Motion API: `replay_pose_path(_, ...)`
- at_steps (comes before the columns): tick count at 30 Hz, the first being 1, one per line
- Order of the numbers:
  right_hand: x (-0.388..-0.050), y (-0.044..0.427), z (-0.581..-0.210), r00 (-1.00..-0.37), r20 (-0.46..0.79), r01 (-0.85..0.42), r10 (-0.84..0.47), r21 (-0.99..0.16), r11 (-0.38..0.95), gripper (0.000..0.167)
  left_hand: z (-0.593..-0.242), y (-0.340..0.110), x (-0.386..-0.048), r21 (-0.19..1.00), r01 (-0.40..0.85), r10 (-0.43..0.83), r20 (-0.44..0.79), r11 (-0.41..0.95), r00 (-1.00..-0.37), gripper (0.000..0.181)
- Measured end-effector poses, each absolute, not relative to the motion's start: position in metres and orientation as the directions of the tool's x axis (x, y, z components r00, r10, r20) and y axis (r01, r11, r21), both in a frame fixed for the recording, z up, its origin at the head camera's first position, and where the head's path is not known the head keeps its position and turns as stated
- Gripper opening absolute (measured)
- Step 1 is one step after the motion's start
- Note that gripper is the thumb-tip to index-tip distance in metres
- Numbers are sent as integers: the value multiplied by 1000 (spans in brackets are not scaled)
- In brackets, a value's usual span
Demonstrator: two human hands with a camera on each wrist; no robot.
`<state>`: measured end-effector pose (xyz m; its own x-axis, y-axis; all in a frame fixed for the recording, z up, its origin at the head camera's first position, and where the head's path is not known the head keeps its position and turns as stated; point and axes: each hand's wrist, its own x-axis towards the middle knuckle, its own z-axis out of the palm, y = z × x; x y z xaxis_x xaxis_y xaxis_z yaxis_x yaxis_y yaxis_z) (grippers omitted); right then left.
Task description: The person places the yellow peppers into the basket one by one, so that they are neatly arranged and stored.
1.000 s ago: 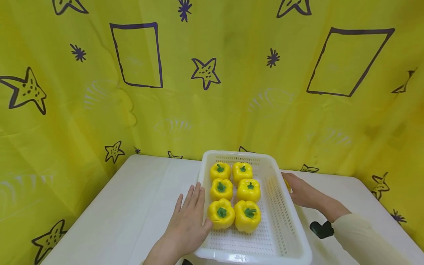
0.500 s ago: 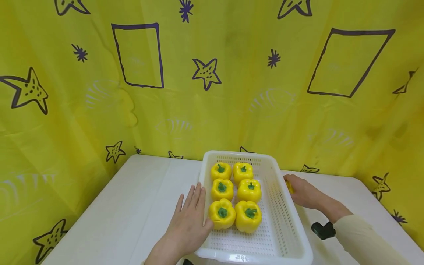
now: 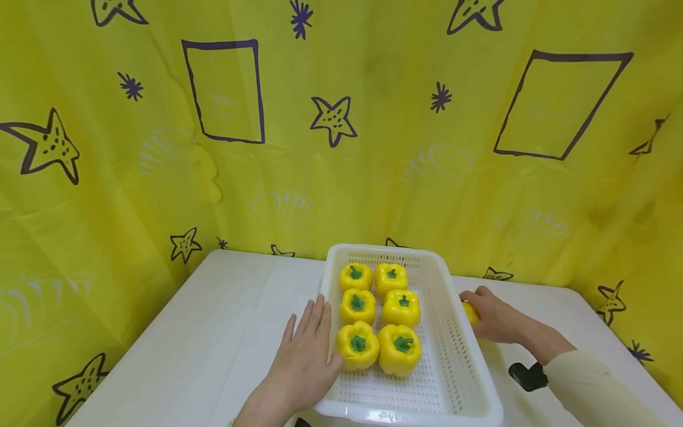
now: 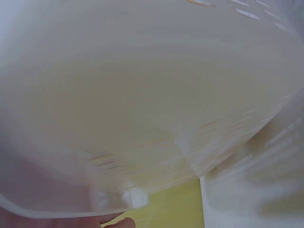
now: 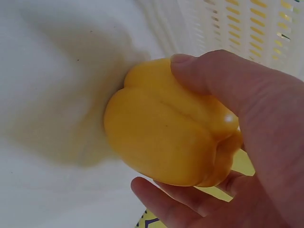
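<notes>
A white plastic basket (image 3: 434,415) with slotted walls stands on the white table. Several yellow bell peppers (image 3: 401,308) with green stems sit inside it in two columns, stems up. My left hand (image 3: 301,359) rests along the basket's left rim, fingers straight; in the left wrist view the basket's side (image 4: 118,95) fills most of the picture. Outside the right wall, my right hand (image 3: 496,319) grips another yellow bell pepper (image 5: 161,128) between thumb and fingers, low by the table. The basket partly hides this pepper in the head view.
A yellow curtain (image 3: 373,196) with dark star and frame drawings hangs behind and on both sides of the table (image 3: 213,332). A dark strap-like piece (image 3: 528,376) shows by the right forearm. The basket's right half shows its perforated floor.
My right hand has shifted slightly toward me and to the right along the basket's outer side, and more of its pepper shows. My left hand and the basket stay in place.
</notes>
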<state>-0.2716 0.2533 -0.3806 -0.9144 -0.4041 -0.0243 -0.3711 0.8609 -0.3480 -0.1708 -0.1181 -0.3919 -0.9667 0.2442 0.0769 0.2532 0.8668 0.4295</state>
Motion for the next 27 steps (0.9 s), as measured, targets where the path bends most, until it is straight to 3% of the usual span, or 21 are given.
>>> replay_pose_path(11, -272, 259, -382, -924, -25, -355, -382, -319, 879, 66, -393, -118, -171, 431, 249, 241, 74, 867, -968, 75)
replay_pose_path(19, -271, 269, -378, -931, -8, -342, -365, -335, 878, 57, -392, -118, -171, 427, 248, 238, 78, 869, -968, 75)
replay_pose_path(27, -267, 277, -380, -922, 4, -365, -386, -332, 870, 60, -394, -118, -170, 429, 256, 240, 92, 866, -966, 75)
